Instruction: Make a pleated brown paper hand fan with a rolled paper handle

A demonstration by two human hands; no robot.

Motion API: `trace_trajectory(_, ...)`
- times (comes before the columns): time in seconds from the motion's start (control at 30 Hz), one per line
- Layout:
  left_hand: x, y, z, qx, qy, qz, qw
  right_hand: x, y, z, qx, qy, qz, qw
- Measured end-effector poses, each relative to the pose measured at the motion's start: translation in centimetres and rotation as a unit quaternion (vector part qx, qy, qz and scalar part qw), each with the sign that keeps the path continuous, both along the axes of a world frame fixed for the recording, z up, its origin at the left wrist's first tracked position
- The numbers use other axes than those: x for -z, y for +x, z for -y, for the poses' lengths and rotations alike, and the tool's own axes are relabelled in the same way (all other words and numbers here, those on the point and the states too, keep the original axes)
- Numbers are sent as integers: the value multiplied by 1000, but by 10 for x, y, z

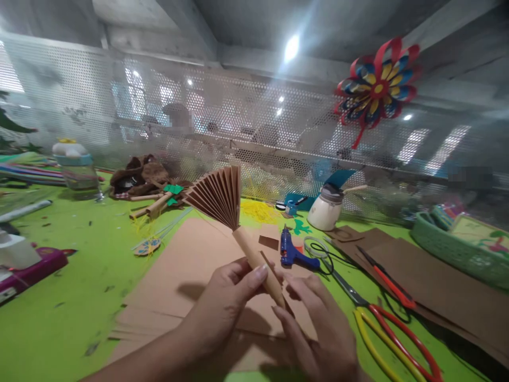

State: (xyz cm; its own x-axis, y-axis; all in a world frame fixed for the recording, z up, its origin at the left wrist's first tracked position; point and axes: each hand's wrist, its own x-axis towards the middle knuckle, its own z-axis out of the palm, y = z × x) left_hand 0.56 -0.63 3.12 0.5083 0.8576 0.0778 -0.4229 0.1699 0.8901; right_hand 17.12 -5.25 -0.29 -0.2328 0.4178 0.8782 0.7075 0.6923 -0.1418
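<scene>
A pleated brown paper fan (220, 196) spreads from the top of a rolled paper tube (245, 245), tilted up to the left. My left hand (226, 297) is wrapped around the middle of the tube, thumb on its front. At the lower end, the fingers of my right hand (322, 323) pinch the tube and what looks like a darker brown paper strip (289, 306) along its side. Under both hands lie brown paper sheets (167, 281). A blue hot glue gun (292, 252) rests just beyond my right hand, near a small dark paper piece (269, 242).
Large scissors (377, 323) with red and yellow handles lie at the right, beside a red-handled cutting tool (393, 286) on dark brown card (413, 260). Farther back stand a white pot (325, 209) and a green basket (457, 249). A glass jar (79, 175) is at the left.
</scene>
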Motion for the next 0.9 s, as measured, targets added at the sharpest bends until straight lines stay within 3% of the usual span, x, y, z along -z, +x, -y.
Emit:
trace_trajectory(0.3,7,3,-6,16,-26,3,1000,2,-6,-1,-56,-81,-76,992)
trace_trajectory(0.9,11,6,-6,-60,-73,-10,995,10,-13,-1,-57,-101,-90,989)
